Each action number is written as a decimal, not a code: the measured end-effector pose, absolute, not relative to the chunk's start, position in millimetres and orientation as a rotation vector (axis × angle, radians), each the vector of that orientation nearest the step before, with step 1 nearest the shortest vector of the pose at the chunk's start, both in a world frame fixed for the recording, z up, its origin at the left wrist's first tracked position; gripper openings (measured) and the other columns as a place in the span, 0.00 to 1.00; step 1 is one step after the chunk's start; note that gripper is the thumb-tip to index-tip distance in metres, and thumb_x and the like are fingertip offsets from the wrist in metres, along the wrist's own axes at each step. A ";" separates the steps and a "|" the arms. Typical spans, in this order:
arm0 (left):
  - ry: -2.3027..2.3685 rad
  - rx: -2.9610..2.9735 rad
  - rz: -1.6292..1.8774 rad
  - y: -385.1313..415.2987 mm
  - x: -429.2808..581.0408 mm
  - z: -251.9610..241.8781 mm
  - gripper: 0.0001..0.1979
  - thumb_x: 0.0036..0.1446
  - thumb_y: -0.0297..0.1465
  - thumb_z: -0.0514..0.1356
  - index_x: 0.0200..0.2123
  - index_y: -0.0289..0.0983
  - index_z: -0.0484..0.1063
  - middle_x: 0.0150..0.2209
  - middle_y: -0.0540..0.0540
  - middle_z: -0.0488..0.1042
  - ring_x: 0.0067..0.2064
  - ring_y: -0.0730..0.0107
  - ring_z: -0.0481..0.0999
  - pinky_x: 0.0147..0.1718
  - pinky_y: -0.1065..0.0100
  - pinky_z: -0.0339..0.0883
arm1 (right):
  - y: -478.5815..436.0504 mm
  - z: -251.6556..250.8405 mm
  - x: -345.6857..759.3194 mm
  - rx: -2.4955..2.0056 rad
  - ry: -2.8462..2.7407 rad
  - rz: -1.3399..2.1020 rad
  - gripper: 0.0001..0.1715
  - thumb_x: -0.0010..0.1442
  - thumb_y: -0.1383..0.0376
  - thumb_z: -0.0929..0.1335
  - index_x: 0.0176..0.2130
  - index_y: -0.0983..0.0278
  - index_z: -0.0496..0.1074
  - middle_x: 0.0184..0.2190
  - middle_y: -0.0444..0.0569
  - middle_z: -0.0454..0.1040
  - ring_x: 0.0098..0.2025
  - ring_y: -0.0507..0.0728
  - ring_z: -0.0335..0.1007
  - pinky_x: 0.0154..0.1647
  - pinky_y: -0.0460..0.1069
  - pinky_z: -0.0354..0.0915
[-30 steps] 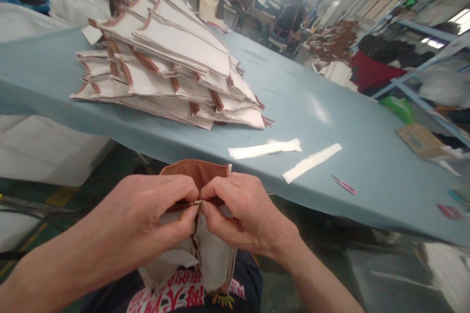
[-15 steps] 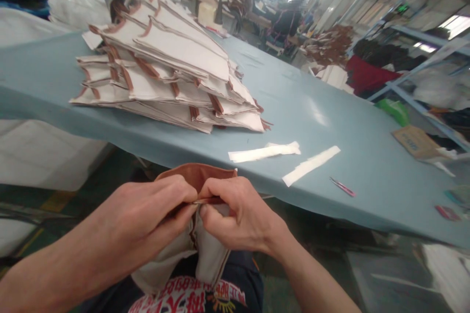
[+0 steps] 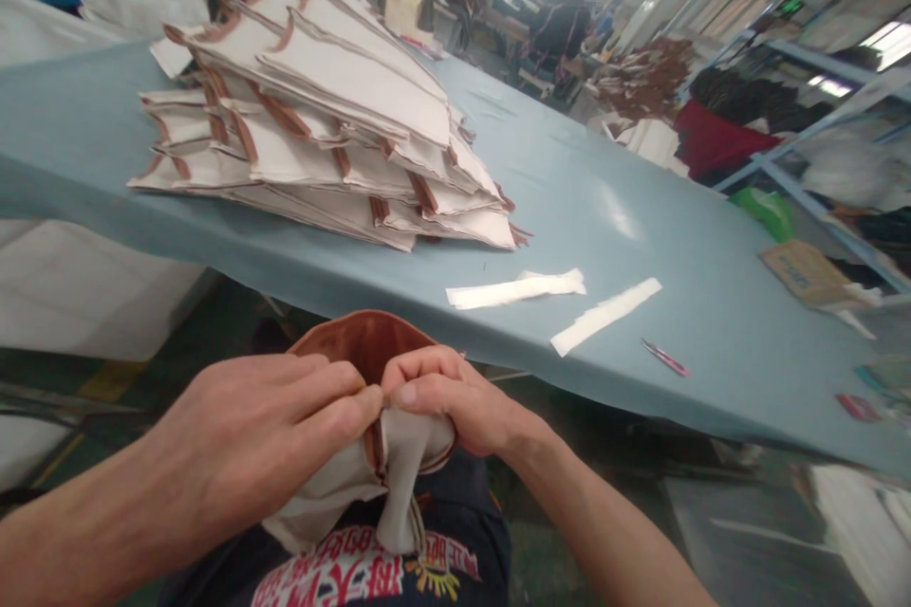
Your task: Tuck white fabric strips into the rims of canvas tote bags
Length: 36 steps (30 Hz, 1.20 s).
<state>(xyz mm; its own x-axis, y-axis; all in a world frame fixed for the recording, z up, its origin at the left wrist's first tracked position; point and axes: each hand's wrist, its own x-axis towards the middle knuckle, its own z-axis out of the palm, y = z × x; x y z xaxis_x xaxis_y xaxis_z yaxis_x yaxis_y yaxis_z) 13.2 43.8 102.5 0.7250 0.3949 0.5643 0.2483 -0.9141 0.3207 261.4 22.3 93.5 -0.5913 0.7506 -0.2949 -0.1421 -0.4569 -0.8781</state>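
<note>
A sewn fabric piece [image 3: 413,441], off-white with a brown band along its top, hangs in front of my body, short of the table edge. My left hand [image 3: 285,417] pinches its upper rim on the left of a seam. Right beside it, my right hand [image 3: 445,394] grips the same rim, thumb on the cream side. The fingertips of both hands nearly meet at the seam. Behind them the brown band [image 3: 370,337] bows away in a curve. What lies under the fingertips is hidden.
On the blue table [image 3: 555,190] rises a pile of similar cream and brown pieces [image 3: 327,114]. White strips [image 3: 604,315] and pink-handled thread snips [image 3: 665,358] lie to the right. A person [image 3: 559,28] sits far back. Blue shelving [image 3: 818,152] stands at the right.
Both hands have rolled the rim at the seam; the right thumb now lies on top, and the brown band behind stands more open. The fabric stays held.
</note>
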 end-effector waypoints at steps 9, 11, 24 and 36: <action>0.453 2.882 0.841 42.8 7.4 99.9 0.15 0.81 0.25 0.50 0.52 0.42 0.77 0.39 0.50 0.87 0.35 0.67 0.87 0.36 0.69 0.76 | 6.7 78.9 247.1 -0.900 -0.948 2.075 0.37 0.54 0.38 0.85 0.28 0.61 0.70 0.21 0.36 0.66 0.22 0.46 0.52 0.22 0.45 0.50; 0.495 2.794 0.904 40.2 9.5 103.8 0.12 0.82 0.26 0.51 0.52 0.43 0.74 0.38 0.51 0.87 0.34 0.69 0.87 0.35 0.70 0.75 | 6.1 85.1 250.7 -0.902 -1.031 2.066 0.37 0.56 0.38 0.85 0.29 0.62 0.71 0.22 0.36 0.66 0.23 0.47 0.52 0.23 0.44 0.50; 0.678 2.304 0.727 34.1 18.6 112.5 0.12 0.76 0.29 0.56 0.39 0.44 0.76 0.31 0.57 0.82 0.28 0.73 0.81 0.29 0.75 0.69 | -4.4 109.7 268.1 -0.958 -1.780 1.359 0.10 0.72 0.63 0.71 0.36 0.62 0.75 0.23 0.36 0.69 0.22 0.47 0.55 0.23 0.44 0.52; 0.536 1.789 0.858 40.1 47.7 88.4 0.21 0.76 0.31 0.63 0.27 0.40 0.65 0.24 0.58 0.63 0.25 0.76 0.61 0.26 0.72 0.57 | -13.9 92.9 236.4 -0.772 -1.147 1.765 0.30 0.64 0.39 0.78 0.30 0.57 0.69 0.24 0.45 0.74 0.24 0.53 0.68 0.26 0.48 0.67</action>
<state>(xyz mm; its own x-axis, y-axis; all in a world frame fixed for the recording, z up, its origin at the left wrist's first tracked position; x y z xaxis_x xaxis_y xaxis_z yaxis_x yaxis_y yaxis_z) 47.7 40.1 88.4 0.6448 0.7023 0.3016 -0.0367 -0.3657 0.9300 236.4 -13.9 92.9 -0.4299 0.9020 -0.0391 -0.3308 -0.1977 -0.9228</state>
